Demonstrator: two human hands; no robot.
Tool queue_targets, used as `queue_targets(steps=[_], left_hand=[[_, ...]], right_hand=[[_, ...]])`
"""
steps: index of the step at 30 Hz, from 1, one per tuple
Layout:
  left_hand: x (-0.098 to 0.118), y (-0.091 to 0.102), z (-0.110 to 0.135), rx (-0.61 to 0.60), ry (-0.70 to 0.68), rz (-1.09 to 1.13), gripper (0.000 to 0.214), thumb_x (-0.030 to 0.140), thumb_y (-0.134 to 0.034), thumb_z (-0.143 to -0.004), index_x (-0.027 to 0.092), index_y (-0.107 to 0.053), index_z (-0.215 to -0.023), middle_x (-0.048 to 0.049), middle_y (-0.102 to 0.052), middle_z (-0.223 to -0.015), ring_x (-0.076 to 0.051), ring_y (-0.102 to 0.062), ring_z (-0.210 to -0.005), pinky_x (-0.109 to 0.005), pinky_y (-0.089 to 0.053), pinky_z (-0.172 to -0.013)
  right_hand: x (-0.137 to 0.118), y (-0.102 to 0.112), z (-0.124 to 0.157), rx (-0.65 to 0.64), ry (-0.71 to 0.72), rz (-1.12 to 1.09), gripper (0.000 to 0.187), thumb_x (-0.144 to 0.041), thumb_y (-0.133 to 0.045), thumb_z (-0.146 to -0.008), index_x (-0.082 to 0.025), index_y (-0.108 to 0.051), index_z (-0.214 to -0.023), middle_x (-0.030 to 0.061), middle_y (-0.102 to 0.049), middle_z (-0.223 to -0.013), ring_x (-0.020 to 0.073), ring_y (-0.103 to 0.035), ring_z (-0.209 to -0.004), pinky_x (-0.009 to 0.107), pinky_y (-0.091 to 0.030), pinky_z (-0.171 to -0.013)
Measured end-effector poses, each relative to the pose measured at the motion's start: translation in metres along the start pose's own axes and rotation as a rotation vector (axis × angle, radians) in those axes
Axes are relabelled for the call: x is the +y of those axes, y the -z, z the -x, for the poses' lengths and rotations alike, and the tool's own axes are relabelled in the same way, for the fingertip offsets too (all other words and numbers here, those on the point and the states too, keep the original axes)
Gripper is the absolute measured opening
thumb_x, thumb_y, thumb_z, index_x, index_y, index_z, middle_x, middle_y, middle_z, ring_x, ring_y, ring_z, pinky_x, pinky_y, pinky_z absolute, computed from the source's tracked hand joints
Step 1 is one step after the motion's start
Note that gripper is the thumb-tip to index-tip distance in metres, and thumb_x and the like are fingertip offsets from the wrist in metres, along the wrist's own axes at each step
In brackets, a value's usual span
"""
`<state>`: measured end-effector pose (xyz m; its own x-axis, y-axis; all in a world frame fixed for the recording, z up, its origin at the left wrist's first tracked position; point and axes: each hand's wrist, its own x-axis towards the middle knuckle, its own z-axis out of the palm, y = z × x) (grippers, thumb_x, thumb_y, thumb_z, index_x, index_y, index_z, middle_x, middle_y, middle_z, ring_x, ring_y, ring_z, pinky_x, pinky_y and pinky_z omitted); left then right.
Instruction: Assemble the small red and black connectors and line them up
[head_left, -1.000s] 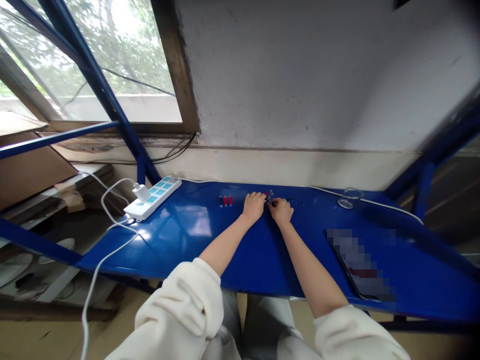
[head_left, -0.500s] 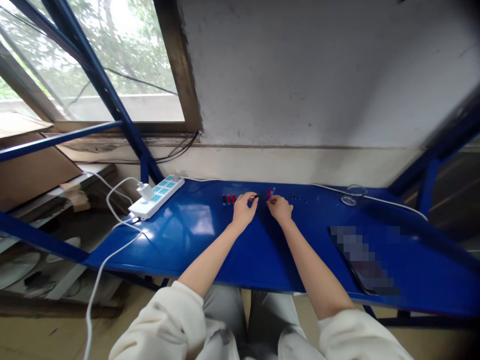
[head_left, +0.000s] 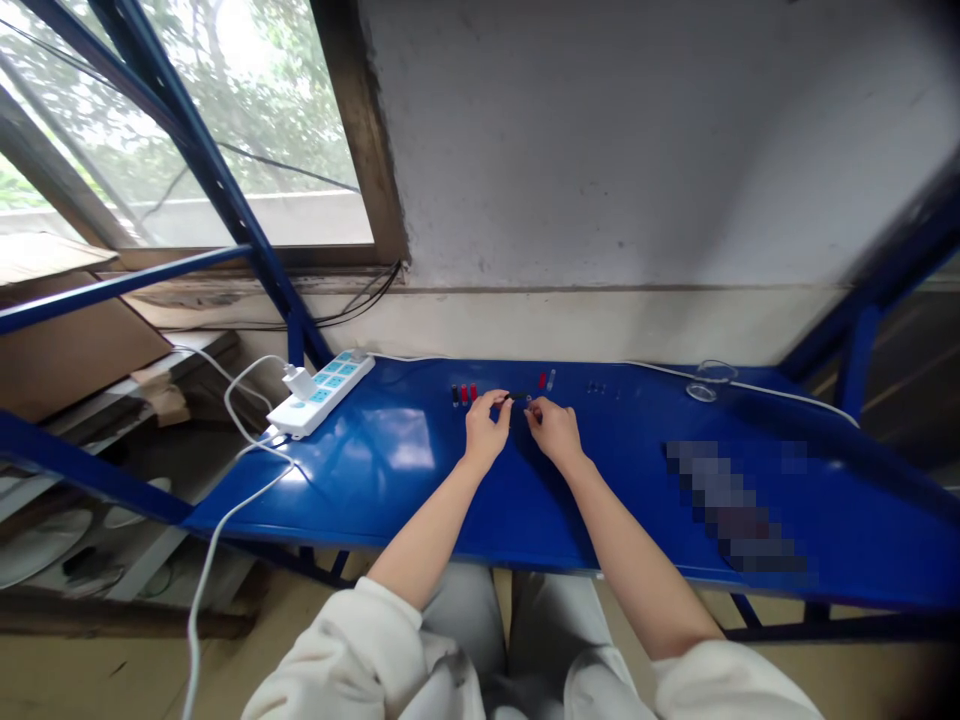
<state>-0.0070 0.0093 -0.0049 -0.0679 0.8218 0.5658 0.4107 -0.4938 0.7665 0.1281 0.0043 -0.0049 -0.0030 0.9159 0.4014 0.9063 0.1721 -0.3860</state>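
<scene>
Both my hands rest near the back of a blue metal shelf (head_left: 420, 500). My left hand (head_left: 486, 432) pinches a small dark piece (head_left: 516, 397) between thumb and fingertips. My right hand (head_left: 551, 430) is closed in a pinch right beside it, fingertips almost meeting the left ones; what it holds is too small to name. Left of my hands stand three small black and red pieces (head_left: 463, 394) in a row. Behind my right hand stand a red piece (head_left: 541, 380) and a clear one (head_left: 551, 379).
A white power strip (head_left: 321, 393) with a charger and white cable (head_left: 225, 520) lies at the shelf's back left. Small dark bits (head_left: 596, 387) and a clear ring (head_left: 703, 391) lie to the right, by a blurred flat object (head_left: 735, 510). Blue frame bars (head_left: 862, 350) flank the shelf.
Both hands have drawn back toward me and slightly left from the red and clear pieces; my left hand has picked up a small dark piece.
</scene>
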Motion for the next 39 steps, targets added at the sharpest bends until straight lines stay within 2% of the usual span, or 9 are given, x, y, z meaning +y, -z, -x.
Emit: queue_targets(steps=[19,25,28,39], left_hand=[[-0.0046,0.0014,-0.0004,-0.058,-0.042,-0.004,0.018,0.024,-0.046,-0.081,0.019,-0.057,-0.094,-0.0049,-0.063,-0.089,-0.015,-0.058,-0.083,-0.03,-0.048,-0.074],[0.0023,0.0064,0.0,-0.057,-0.13,-0.055,0.018,0.025,-0.047,-0.08,0.019,-0.058,-0.094,-0.0044,-0.062,-0.087,-0.014,-0.057,-0.08,-0.029,-0.047,-0.074],[0.0051,0.007,0.001,-0.095,-0.157,-0.07,0.018,0.025,-0.048,-0.08,0.019,-0.058,-0.094,-0.0039,-0.062,-0.084,-0.013,-0.057,-0.078,-0.029,-0.047,-0.073],[0.0026,0.0023,0.0018,-0.23,-0.099,-0.098,0.015,0.024,-0.051,-0.077,0.019,-0.059,-0.088,-0.0021,-0.059,-0.077,-0.011,-0.055,-0.071,-0.024,-0.046,-0.065]], right_hand=[[-0.0001,0.0032,-0.0002,-0.049,-0.078,0.041,0.01,-0.026,-0.046,-0.076,-0.02,-0.05,-0.069,0.0009,-0.062,-0.063,0.015,-0.057,-0.061,0.025,-0.027,-0.058],[0.0004,0.0024,-0.0001,-0.007,-0.014,0.205,0.01,-0.02,-0.042,-0.077,-0.018,-0.052,-0.073,0.0034,-0.063,-0.066,0.0143,-0.056,-0.059,0.027,-0.025,-0.063],[0.0022,0.0013,-0.0002,0.022,0.016,0.252,0.012,-0.019,-0.041,-0.077,-0.017,-0.052,-0.074,0.0042,-0.064,-0.066,0.0145,-0.055,-0.058,0.028,-0.024,-0.064],[0.0013,0.0002,-0.0001,0.082,0.163,0.192,0.013,-0.019,-0.045,-0.076,-0.017,-0.051,-0.065,0.001,-0.061,-0.06,0.0114,-0.053,-0.056,0.027,-0.02,-0.063]])
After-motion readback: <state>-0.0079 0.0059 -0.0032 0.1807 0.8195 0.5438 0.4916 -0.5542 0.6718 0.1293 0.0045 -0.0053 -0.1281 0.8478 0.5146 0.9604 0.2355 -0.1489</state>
